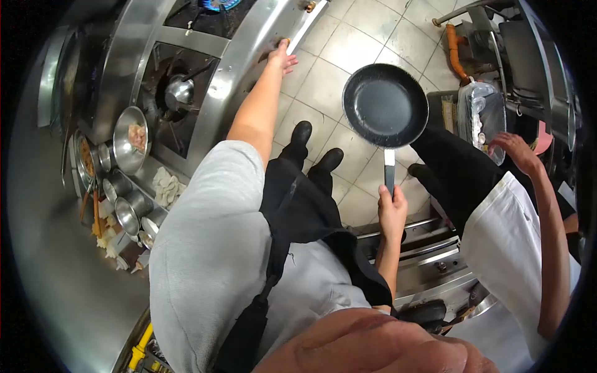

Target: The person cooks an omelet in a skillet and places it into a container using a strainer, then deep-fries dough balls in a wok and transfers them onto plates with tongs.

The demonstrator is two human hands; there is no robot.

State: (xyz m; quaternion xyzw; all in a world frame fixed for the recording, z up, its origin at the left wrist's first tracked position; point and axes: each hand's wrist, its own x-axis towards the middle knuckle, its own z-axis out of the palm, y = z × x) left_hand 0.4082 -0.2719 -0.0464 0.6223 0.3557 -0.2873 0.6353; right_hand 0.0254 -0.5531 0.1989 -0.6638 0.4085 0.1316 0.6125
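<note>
My right hand is closed around the handle of a black frying pan. The pan is held out over the tiled floor, its dark inside facing up with nothing in it. Stretched out to the left, my left hand is at the steel front of the stove. Its thumb and forefinger pinch what looks like a stove knob, mostly hidden by the fingers, while the other fingers stick out. A steel ladle or small bowl rests on the nearer burner.
A blue flame burns on the far burner. Steel bowls, one with pale food, and a crumpled cloth lie left. At right stands a co-worker in a white top, a hand near a plastic-lined container.
</note>
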